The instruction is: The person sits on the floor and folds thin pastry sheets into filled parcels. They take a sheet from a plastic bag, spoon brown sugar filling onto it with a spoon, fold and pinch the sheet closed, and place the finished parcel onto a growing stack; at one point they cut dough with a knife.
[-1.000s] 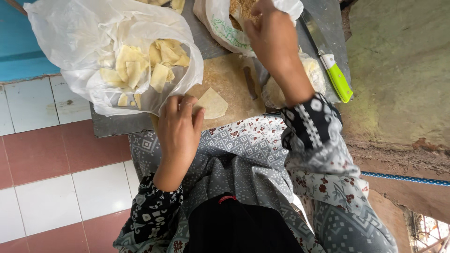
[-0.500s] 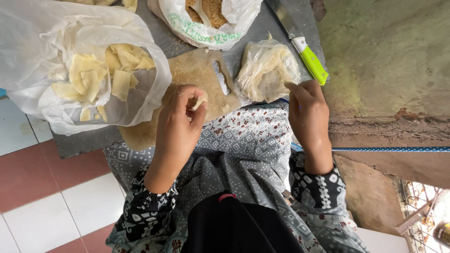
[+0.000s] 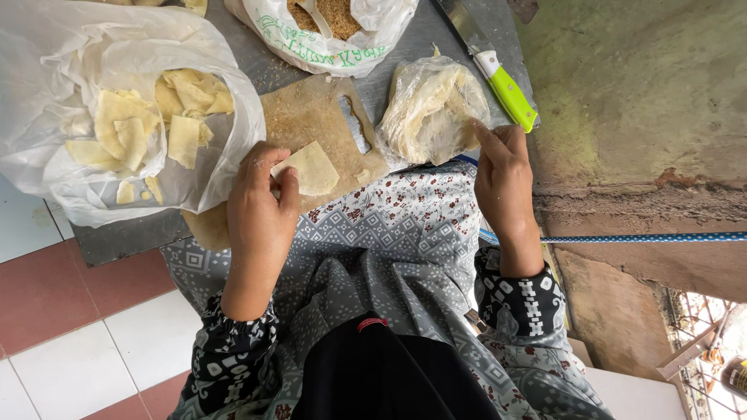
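Left hand (image 3: 261, 194) pinching a pale dough sheet (image 3: 313, 167) flat on the cutting board (image 3: 311, 117); right hand (image 3: 504, 167), fingers loosely apart, touching the bagged wrapper stack (image 3: 432, 113) just right of the board.

Three plastic bags sit on the metal surface: one of pale folded wrappers (image 3: 117, 117) at left, one of brown crumbs (image 3: 334, 23) far off, one of flat sheets (image 3: 436, 113) at right. One wooden board (image 3: 311, 117), one green-handled knife (image 3: 498, 74) (blade partly cropped), two hands.
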Demonstrator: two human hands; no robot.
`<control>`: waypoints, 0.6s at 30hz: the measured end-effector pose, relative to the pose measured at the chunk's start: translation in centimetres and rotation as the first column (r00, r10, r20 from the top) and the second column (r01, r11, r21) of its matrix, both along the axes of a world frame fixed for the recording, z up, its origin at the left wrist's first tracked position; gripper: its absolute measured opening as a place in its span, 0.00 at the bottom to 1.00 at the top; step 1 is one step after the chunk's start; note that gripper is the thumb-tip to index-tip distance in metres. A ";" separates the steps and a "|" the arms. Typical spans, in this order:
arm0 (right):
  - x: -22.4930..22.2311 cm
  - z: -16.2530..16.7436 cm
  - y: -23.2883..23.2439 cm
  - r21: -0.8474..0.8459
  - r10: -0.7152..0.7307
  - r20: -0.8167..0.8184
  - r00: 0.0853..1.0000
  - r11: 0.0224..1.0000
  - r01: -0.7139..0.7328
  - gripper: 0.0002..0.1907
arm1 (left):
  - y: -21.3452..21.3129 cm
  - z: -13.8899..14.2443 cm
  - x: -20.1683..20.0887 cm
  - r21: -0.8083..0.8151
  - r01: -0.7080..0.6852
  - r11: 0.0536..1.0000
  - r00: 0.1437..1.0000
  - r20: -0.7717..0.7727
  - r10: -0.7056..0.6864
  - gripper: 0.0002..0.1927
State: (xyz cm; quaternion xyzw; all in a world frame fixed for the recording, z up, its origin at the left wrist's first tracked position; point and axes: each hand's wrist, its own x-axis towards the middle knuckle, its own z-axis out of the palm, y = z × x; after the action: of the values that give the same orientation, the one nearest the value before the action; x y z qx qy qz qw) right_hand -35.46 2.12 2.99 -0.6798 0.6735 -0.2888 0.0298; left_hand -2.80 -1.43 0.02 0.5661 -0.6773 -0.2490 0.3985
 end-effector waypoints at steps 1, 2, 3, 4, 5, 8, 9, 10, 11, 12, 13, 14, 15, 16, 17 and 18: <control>-0.1 -0.2 0.2 -0.012 -0.012 -0.010 1.000 1.000 0.012 0.20 | 0.0 0.0 0.0 0.003 0.001 1.000 1.000 0.001 -0.001 0.10; -0.2 -0.5 0.4 -0.022 -0.025 -0.021 0.999 0.999 0.025 0.20 | 0.0 0.0 0.0 0.009 0.002 1.000 1.000 0.002 -0.002 0.10; -0.2 -0.8 0.8 -0.036 -0.038 -0.086 0.996 0.999 0.035 0.20 | 0.0 0.0 0.0 0.011 0.001 1.000 1.000 -0.007 -0.001 0.10; -0.1 -1.1 1.3 -0.052 -0.050 -0.151 0.987 0.998 0.043 0.20 | 0.0 0.0 0.0 0.012 -0.001 1.000 1.000 -0.016 0.002 0.10; 0.0 -1.5 1.6 -0.073 -0.061 -0.216 0.974 0.996 0.046 0.20 | -0.1 0.0 0.0 0.009 -0.007 1.000 1.000 -0.026 0.007 0.10; 0.3 -2.7 2.3 -0.063 -0.095 -0.322 0.942 0.995 0.079 0.23 | 0.0 0.0 -0.1 -0.022 -0.010 1.000 1.000 -0.001 0.010 0.10; 0.4 -3.1 2.5 -0.064 -0.099 -0.332 0.938 0.995 0.082 0.24 | 0.1 0.0 -0.1 -0.028 -0.003 1.000 1.000 -0.006 0.003 0.10; 0.5 -3.4 2.6 -0.070 -0.103 -0.343 0.934 0.994 0.084 0.26 | 0.1 0.0 -0.1 -0.039 0.002 0.999 1.000 -0.011 -0.003 0.10; 0.5 -3.7 2.7 -0.076 -0.106 -0.352 0.930 0.994 0.084 0.27 | 0.1 0.0 -0.1 -0.050 0.006 0.999 1.000 -0.014 -0.007 0.10; 0.6 -3.9 2.8 -0.068 -0.120 -0.369 0.922 0.992 0.102 0.27 | 0.1 0.0 -0.1 -0.043 0.008 0.999 1.000 -0.007 -0.008 0.10; 0.6 -4.0 2.9 -0.062 -0.133 -0.387 0.912 0.991 0.118 0.28 | 0.1 0.0 -0.1 -0.037 0.008 0.999 1.000 -0.003 -0.008 0.10; 0.6 -4.0 2.9 -0.059 -0.143 -0.407 0.902 0.990 0.130 0.28 | 0.0 0.1 -0.2 -0.034 0.003 0.999 1.000 0.001 -0.003 0.10; 0.6 -3.9 2.9 -0.059 -0.144 -0.411 0.900 0.990 0.132 0.27 | 0.0 0.1 -0.2 -0.018 0.002 1.000 1.000 -0.005 -0.002 0.10; 0.7 -3.7 2.9 -0.057 -0.144 -0.416 0.898 0.989 0.133 0.26 | 0.0 0.2 -0.2 0.000 0.000 1.000 1.000 -0.010 0.000 0.10; 0.8 -3.4 2.9 -0.056 -0.145 -0.422 0.895 0.989 0.134 0.25 | -0.1 0.2 -0.3 0.017 -0.002 1.000 1.000 -0.016 0.002 0.10; 1.0 -3.0 2.9 -0.045 -0.143 -0.414 0.899 0.990 0.136 0.23 | -0.1 0.3 -0.3 -0.053 -0.011 0.999 1.000 0.028 0.012 0.10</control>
State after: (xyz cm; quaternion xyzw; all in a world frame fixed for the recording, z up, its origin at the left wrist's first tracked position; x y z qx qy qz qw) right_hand -34.50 5.05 0.02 -0.6759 0.7091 -0.1440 -0.1401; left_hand -3.11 -1.49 0.29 0.5626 -0.6860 -0.2206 0.4052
